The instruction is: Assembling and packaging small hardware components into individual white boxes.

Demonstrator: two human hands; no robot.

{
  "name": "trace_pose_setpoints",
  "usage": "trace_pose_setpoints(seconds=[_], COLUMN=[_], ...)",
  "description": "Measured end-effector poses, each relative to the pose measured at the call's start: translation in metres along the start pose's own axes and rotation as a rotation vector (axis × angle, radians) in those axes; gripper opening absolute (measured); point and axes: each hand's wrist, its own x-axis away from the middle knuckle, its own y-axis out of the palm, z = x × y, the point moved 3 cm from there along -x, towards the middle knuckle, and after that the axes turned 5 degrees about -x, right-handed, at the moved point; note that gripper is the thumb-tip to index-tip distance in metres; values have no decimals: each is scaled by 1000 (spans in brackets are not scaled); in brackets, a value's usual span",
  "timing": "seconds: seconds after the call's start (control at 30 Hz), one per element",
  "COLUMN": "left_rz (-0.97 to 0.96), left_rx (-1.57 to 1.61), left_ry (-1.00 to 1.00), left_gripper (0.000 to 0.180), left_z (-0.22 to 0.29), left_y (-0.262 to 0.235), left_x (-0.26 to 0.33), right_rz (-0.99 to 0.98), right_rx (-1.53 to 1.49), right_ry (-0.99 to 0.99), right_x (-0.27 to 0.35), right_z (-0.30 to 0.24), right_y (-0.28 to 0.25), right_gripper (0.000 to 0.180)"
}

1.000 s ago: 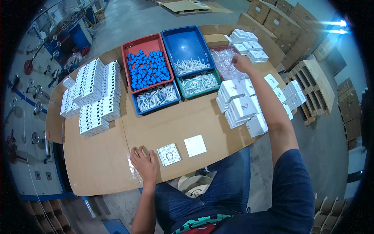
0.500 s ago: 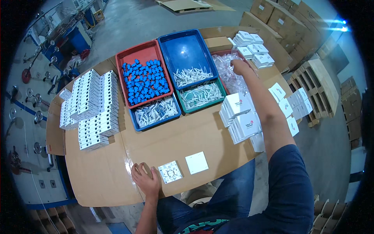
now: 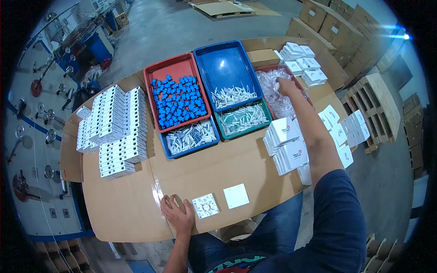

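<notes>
My left hand (image 3: pixel 178 215) rests on the cardboard near the front edge with its fingers spread, holding nothing. Just right of it lies a square white plastic housing (image 3: pixel 205 206) with its moulded inside facing up. A flat white square plate (image 3: pixel 236 196) lies beside that, smooth side up. Far to the right, my right hand (image 3: pixel 286 86) reaches into a red tray (image 3: pixel 306 89) of crumpled clear plastic bags (image 3: pixel 273 88). Its fingers are mostly hidden, so whether they grip a bag does not show.
Left stand stacks of white box-shaped modules (image 3: pixel 119 132). Trays at the back hold blue connectors (image 3: pixel 179 101) and white pins (image 3: pixel 190 136); a blue tray (image 3: pixel 223 59) is partly filled. White printed covers (image 3: pixel 287 145) are piled by my right forearm, with more white pieces (image 3: pixel 302 61) behind.
The whole view has shifted slightly, moving the table right and down in the picture. My right hand stays at the plastic bags, and my left hand still rests beside the housing.
</notes>
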Motion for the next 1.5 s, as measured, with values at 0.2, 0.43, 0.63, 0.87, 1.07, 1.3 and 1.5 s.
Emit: trace_pose_setpoints(seconds=[0.2, 0.43, 0.63, 0.87, 1.07, 1.3, 1.5], left_rz=[-26, 211, -424, -521, -223, 7, 60], left_rx=[5, 575, 1294, 1483, 1289, 1184, 857], left_ry=[-11, -60, -46, -109, -71, -139, 383], left_gripper=[55, 48, 32, 26, 23, 34, 28], left_z=[-3, -29, 129, 181, 165, 140, 147], left_y=[3, 1, -42, -69, -83, -93, -124], left_x=[7, 20, -17, -7, 16, 9, 24], right_rz=[-57, -191, -374, -422, -562, -560, -466], right_rx=[-405, -1162, -1485, -1681, -1671, -1676, -1661], right_ry=[-36, -8, 5, 109, 167, 152, 173], right_x=[16, 149, 316, 416, 434, 440, 445], right_z=[22, -57, -152, -213, -218, -236, -243], right_y=[-56, -147, -174, -142, -126, -124, -119], right_gripper=[25, 15, 20, 12, 12, 11, 13])
